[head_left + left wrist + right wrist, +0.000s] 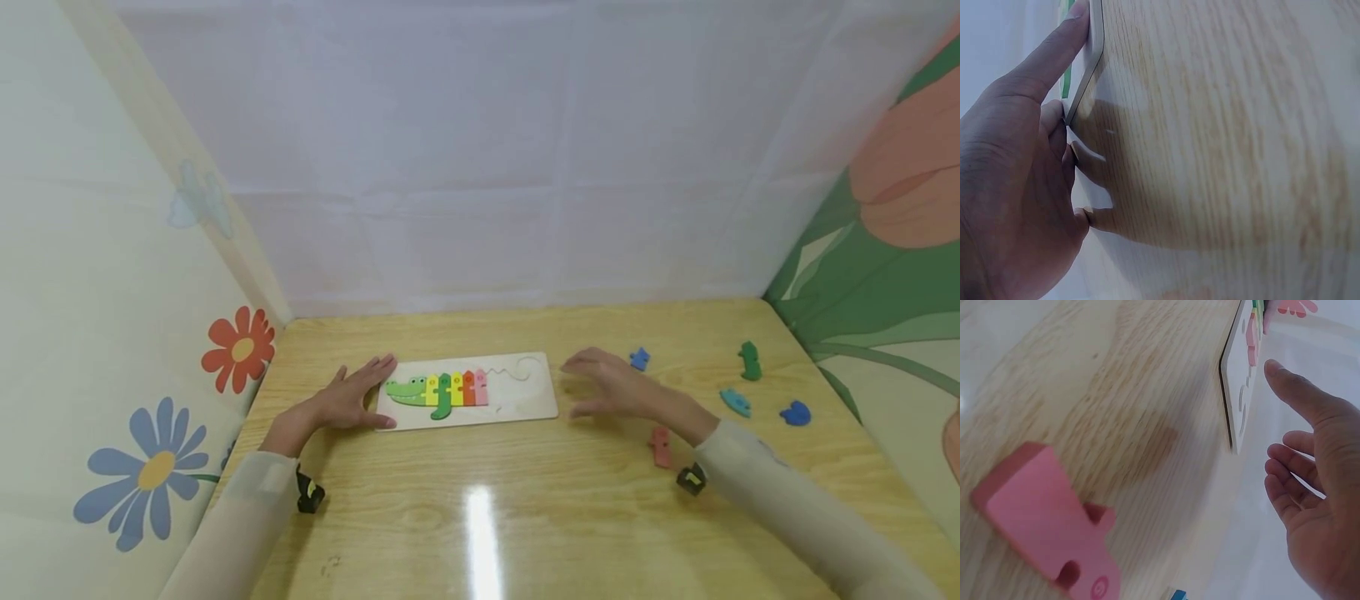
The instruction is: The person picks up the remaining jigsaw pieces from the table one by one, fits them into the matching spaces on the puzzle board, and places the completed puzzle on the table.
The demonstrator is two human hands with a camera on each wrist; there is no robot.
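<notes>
While the left hand [348, 400] lay spread at the left end of a flat, pale, rectangular puzzle board [525, 404], the right hand [611, 387] hung just beyond the right end; the left had its thumb against the near left corner and its fingers stretched toward the far left corner, touching the board without a pinch; the right was loosely open, its thumb well apart from gently bent fingers, and had hold of nothing. The board lay on a yellowish wood-grain table [390, 517]; a bright green crocodile head [407, 390] faced left on it, followed by a row of yellow, green, yellow, orange-red and pink body pieces [457, 389]; farther right, a thin, curling tail outline [521, 380] showed bare. Loose on the right side of the table lay a small blue piece [639, 358] near the right hand, a dark green piece [749, 361] at far right, a turquoise piece [736, 402] nearer, a rounded blue piece [796, 413] to its right, and a pinkish-red piece [660, 447] nearest of all.
</notes>
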